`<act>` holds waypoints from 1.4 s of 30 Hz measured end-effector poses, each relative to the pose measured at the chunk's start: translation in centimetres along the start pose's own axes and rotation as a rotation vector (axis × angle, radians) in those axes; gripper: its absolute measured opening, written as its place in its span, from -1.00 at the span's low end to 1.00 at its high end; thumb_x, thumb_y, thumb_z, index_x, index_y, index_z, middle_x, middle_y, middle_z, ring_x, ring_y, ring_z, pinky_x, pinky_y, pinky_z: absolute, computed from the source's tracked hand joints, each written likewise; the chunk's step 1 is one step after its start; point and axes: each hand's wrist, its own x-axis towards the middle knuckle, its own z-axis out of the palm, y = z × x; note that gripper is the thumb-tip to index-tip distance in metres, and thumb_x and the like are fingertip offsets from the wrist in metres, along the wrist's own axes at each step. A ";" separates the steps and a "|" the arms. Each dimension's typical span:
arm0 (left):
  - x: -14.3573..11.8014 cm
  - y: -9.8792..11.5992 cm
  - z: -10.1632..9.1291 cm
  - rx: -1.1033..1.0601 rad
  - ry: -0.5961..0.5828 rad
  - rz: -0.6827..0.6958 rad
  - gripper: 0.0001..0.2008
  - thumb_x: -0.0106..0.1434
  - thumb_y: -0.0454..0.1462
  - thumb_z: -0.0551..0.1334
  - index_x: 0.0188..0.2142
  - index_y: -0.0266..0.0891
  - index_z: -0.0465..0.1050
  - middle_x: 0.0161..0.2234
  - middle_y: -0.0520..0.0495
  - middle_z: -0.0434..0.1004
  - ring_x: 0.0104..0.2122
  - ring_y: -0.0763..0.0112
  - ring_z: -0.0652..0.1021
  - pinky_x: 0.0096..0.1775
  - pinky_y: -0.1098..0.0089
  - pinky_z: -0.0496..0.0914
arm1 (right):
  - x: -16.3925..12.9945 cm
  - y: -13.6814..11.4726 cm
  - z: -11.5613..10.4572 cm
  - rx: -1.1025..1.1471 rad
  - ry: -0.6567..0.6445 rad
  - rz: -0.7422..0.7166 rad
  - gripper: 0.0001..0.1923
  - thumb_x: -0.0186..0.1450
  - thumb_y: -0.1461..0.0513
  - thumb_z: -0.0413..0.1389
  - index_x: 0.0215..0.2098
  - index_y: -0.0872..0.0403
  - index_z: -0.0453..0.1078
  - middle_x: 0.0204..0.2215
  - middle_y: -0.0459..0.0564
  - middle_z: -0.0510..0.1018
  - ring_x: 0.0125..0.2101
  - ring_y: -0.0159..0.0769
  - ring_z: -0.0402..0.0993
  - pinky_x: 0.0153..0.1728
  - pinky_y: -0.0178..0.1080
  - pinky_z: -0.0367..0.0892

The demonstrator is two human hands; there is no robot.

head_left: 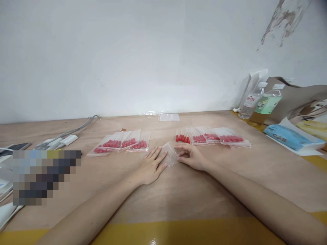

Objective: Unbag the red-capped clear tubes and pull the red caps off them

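A small clear plastic bag (169, 151) lies flat on the table between my hands. My left hand (152, 166) rests palm down at the bag's left edge, fingers stretched out. On the other side, my right hand (191, 156) has its thumb and curled fingers closed at the bag's right edge. Just beyond that hand lie several loose red-ended pieces (183, 139), apparently with thin clear stems. Filled bags of red pieces (111, 143) overlap to the left. More filled bags (231, 138) form a group on the right.
A flat stack of clear bags (169, 117) is near the wall. Two bottles (267, 102), a grey bag (293, 95) and a blue tissue pack (293, 136) stand or lie at right. Cables (74, 131) and a phone (19, 148) occupy the left, beside a pixelated patch.
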 end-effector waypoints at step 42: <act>1.2 -2.0 -0.7 -0.223 0.263 -0.272 -0.61 0.03 -0.09 0.19 -0.19 -0.27 0.32 -0.35 -0.09 0.42 -0.34 0.28 0.46 -0.33 0.34 0.33 | 0.0 -1.0 -0.5 -0.715 -0.143 -0.176 -0.62 0.28 0.21 -0.13 0.07 -0.04 0.18 0.02 0.00 0.33 0.10 -0.16 0.11 0.08 0.16 -0.17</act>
